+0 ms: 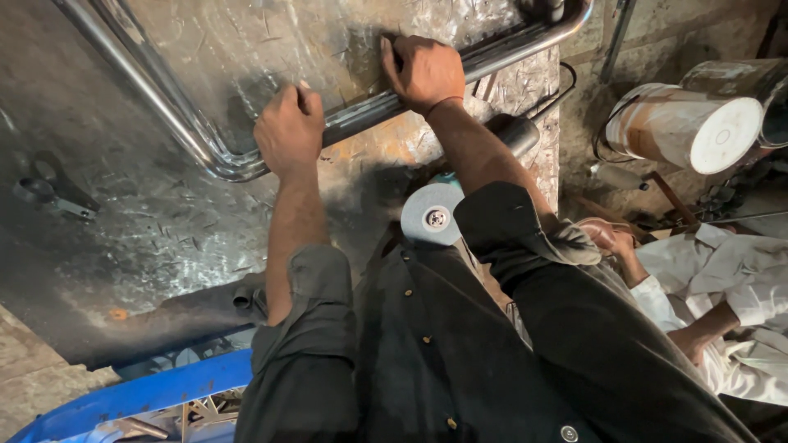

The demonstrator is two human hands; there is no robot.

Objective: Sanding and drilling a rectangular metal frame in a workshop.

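Steel tubing (361, 115), bent into a polished frame, lay on the scarred metal worktable (123, 221), and both hands were clenched on its near rail: the left hand (289, 131) beside the rounded corner, the right hand (423, 72) farther along. Just below the right forearm rested an angle grinder (432, 215), and a co-worker in white (722, 279) sat well off to that side.
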